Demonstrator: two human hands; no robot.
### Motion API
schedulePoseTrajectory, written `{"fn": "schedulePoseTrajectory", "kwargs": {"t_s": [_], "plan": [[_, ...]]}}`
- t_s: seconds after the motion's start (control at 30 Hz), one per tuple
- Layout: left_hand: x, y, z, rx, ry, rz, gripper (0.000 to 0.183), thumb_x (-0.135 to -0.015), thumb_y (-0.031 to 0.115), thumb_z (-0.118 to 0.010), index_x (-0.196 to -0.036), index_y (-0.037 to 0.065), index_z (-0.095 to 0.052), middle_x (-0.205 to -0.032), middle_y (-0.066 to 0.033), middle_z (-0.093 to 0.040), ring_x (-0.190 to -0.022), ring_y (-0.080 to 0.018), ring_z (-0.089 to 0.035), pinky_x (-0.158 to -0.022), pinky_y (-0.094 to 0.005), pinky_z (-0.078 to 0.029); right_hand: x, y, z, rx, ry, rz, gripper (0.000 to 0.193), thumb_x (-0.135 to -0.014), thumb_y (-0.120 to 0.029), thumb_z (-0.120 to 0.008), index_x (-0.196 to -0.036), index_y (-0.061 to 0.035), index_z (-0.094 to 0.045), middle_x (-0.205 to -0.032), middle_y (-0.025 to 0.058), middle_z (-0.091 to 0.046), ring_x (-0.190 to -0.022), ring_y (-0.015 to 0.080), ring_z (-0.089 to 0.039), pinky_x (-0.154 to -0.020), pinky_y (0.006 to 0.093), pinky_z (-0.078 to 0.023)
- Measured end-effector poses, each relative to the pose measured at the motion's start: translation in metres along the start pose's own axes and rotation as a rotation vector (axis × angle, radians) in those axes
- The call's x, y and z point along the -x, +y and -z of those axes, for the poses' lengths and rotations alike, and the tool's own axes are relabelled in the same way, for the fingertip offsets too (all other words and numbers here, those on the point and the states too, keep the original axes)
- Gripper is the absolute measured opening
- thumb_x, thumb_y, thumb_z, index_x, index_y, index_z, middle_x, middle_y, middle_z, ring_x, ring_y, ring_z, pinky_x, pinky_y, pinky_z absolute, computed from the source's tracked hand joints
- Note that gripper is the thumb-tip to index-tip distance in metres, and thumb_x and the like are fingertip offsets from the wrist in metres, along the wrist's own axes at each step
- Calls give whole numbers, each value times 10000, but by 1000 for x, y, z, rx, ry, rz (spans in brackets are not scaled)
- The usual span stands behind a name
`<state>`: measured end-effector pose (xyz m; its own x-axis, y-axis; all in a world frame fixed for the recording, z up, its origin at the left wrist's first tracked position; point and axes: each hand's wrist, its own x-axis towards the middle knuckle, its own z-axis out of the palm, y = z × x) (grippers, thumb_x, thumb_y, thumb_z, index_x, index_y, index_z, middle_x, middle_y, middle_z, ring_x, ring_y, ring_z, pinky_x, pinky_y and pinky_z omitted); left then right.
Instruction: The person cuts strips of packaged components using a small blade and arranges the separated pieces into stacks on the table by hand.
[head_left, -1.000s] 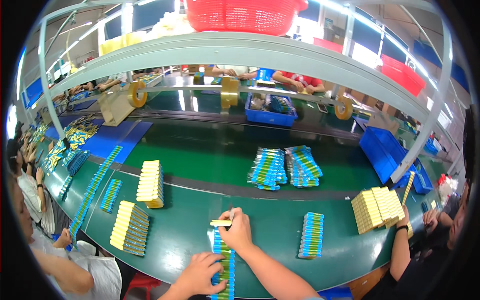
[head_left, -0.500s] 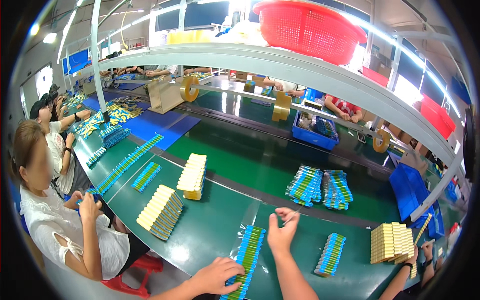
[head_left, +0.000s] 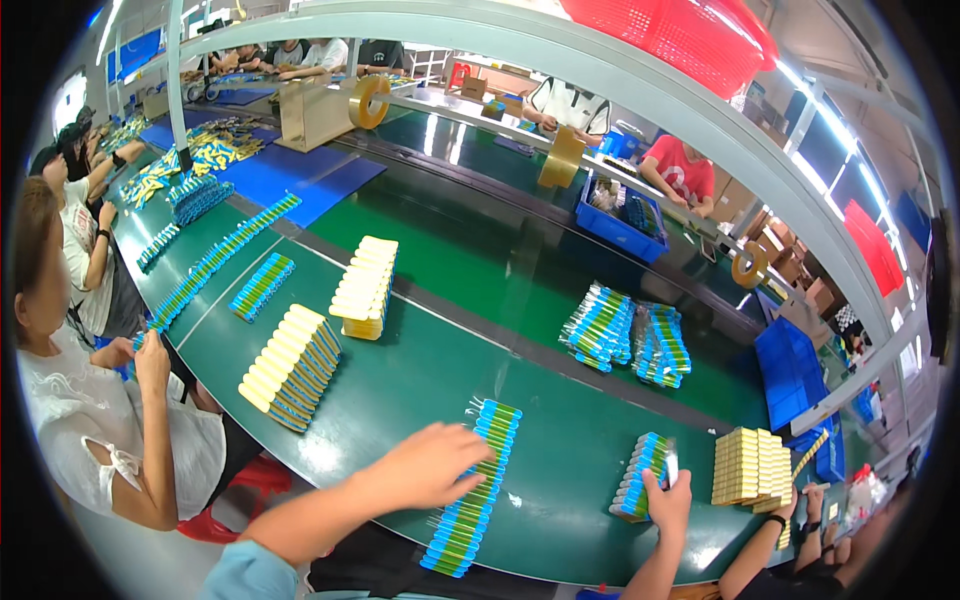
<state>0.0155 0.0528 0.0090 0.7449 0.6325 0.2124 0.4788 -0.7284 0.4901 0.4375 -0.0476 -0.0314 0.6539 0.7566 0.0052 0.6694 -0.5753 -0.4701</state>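
A long overlapping row of slim blue-and-green packets (head_left: 468, 500) lies on the table in front of me. My left hand (head_left: 440, 466) hovers at the left side of this row, fingers stretched and holding nothing. To the right stands a short stack of similar blue-and-green packets (head_left: 635, 482). My right hand (head_left: 670, 500) is at the right edge of that stack, thumb and fingers curled together. A small pale, shiny piece (head_left: 672, 464) shows at its fingertips; I cannot make out what it is.
Yellow-topped stacks (head_left: 292, 365) stand to the left, and a cream stack (head_left: 750, 468) is beside a co-worker's hands at right. Clear-wrapped bundles (head_left: 600, 328) lie beyond. A shelf rail (head_left: 560, 45) crosses overhead, with tape rolls (head_left: 563, 157) below. A co-worker (head_left: 120, 440) sits at left.
My right hand has moved right, from beside the long row to the short stack. My left hand has lifted off the row's lower part. The view has shifted.
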Motion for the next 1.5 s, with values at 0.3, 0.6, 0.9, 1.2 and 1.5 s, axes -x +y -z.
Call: {"fn": "schedulePoseTrajectory", "kwargs": {"t_s": [0.3,0.6,0.9,1.2,1.5], "plan": [[-40,-37,-29,-215,117,-17,454,-827,293,-742,-1185,28,-658,-1280,-91,-612,-1229,-262,-510,-973,-404,-428,20,-57,31,-873,374,265,397,-869,43,-700,-1106,-87,-410,-1026,22,-445,-955,113,-476,-888,273,-427],[-32,-30,-31,-386,92,-13,451,-869,305,-685,-1223,27,-654,-1376,-63,-570,-1237,-232,-508,-974,-397,-396,-4,-247,-147,-1315,-62,363,370,-927,6,-676,-1099,-105,-368,-1050,27,-451,-941,100,-485,-836,263,-436],[-35,-40,-18,-391,-47,2,435,-900,320,-670,-1242,51,-655,-1327,-41,-610,-1229,-188,-529,-971,-364,-395,16,-268,-168,-1285,-102,461,327,-972,-3,-605,-1005,-120,-302,-1011,32,-426,-944,100,-475,-867,278,-424],[-41,-37,-17,-255,-24,46,430,-864,306,-722,-1207,55,-662,-1296,-43,-615,-1227,-195,-528,-947,-384,-396,15,-259,-179,-1101,7,468,301,-967,-29,-602,-963,-102,-310,-939,40,-390,-858,122,-424,-784,301,-390],[-41,-32,-16,-269,7,20,411,-860,312,-724,-1185,66,-667,-1270,-50,-618,-1227,-205,-527,-942,-400,-396,10,-261,-173,-958,113,584,295,-958,-26,-609,-941,-77,-319,-825,64,-407,-723,160,-443,-678,341,-409]]}}
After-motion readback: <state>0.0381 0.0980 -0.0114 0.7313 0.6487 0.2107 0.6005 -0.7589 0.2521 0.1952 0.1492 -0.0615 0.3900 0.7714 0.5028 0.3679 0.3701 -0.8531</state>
